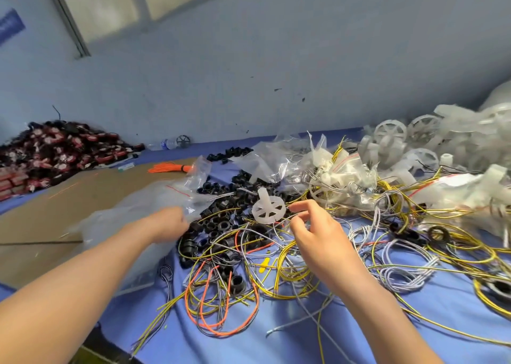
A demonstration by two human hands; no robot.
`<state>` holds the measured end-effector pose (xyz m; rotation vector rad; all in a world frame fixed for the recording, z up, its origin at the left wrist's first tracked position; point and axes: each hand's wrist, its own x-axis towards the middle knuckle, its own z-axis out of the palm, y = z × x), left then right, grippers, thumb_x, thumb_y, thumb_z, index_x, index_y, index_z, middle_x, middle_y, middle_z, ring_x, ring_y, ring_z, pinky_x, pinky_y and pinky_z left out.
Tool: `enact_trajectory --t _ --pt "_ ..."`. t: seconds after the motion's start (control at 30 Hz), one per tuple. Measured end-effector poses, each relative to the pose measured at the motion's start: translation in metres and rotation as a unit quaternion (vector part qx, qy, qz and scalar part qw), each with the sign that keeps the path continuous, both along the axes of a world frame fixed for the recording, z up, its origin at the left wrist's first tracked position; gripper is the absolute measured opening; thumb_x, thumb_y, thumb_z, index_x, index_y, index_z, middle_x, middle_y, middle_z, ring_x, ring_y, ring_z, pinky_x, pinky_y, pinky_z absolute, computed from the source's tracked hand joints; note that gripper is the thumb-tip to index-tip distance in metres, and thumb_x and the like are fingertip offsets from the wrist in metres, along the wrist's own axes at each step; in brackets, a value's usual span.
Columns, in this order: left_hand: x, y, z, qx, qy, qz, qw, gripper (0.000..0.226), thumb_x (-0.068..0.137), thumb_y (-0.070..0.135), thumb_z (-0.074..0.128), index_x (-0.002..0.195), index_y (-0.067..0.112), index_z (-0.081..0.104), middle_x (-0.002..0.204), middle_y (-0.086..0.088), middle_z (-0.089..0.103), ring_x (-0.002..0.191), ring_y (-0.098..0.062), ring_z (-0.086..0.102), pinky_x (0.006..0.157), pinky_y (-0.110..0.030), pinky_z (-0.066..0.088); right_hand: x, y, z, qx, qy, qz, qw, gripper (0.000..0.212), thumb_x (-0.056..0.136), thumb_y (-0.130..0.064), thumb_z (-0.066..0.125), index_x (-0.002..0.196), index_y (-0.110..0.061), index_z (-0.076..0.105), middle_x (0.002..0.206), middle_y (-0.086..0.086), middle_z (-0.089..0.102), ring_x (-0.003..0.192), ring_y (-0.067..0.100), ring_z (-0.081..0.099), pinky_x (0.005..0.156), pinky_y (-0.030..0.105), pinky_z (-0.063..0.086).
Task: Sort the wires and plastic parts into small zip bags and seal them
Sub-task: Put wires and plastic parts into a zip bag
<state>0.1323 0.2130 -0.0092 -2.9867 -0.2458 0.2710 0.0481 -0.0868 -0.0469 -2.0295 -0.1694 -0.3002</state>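
Gripping a clear zip bag (154,197) at mid-frame, the left hand (171,222) is curled round its edge; the right hand (315,233), fingers curled, pinches a thin grey wire (285,217) beside a white spoked wheel (267,210).

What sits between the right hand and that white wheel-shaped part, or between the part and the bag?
Nothing visible separates the right hand from the white wheel; its fingertips are beside it. Between the wheel and the zip bag the left hand holds lie only black rings and loose wires, low on the table.
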Motion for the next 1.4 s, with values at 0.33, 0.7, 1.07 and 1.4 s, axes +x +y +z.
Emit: enact_trajectory --t 0.33,0.7,1.07,1.4 --pt "-0.019 -0.056 0.091 -0.176 -0.337 -0.082 0.921 0.029 0.1 0.025 0.039 0.08 0.012 0.055 0.084 -0.008 0.063 0.079 -0.027 0.058 0.068 -0.035 0.044 -0.006 -0.02 0.007 0.062 0.012 -0.012 0.998 0.019 0.096 -0.02 0.048 0.11 -0.027 0.058 0.099 -0.004 0.063 0.085 0.016 0.06 0.079 0.033 0.047" --pt "-0.101 -0.235 0.034 -0.892 -0.19 0.074 0.403 0.017 0.094 0.009 0.052 0.11 0.006 0.059 0.09 -0.007 0.068 0.077 -0.018 0.065 0.066 -0.029 0.057 -0.014 -0.076 0.027 0.503 0.172 0.056 0.845 0.052 0.084 -0.064 0.051 0.11 -0.022 0.063 0.108 0.004 0.074 0.091 0.021 0.073 0.074 0.038 0.056" --pt "-0.144 -0.332 -0.055 -0.841 -0.231 0.204 0.445 0.007 0.094 0.009 0.056 0.092 0.016 0.058 0.08 -0.006 0.063 0.062 -0.02 0.059 0.056 -0.032 0.05 -0.05 -0.175 0.03 0.554 0.084 -0.064 0.826 0.051 0.102 -0.053 0.03 0.111 -0.015 0.063 0.099 0.009 0.073 0.083 0.02 0.073 0.073 0.04 0.06" --pt "-0.16 -0.363 -0.068 -0.835 -0.218 0.158 0.479 0.003 0.096 0.014 0.057 0.093 0.015 0.058 0.083 -0.007 0.059 0.059 -0.01 0.059 0.05 -0.028 0.054 -0.076 -0.182 0.029 0.51 0.011 -0.271 0.816 0.051 0.092 -0.068 0.04 0.107 -0.024 0.06 0.115 0.005 0.067 0.094 0.022 0.069 0.085 0.047 0.055"
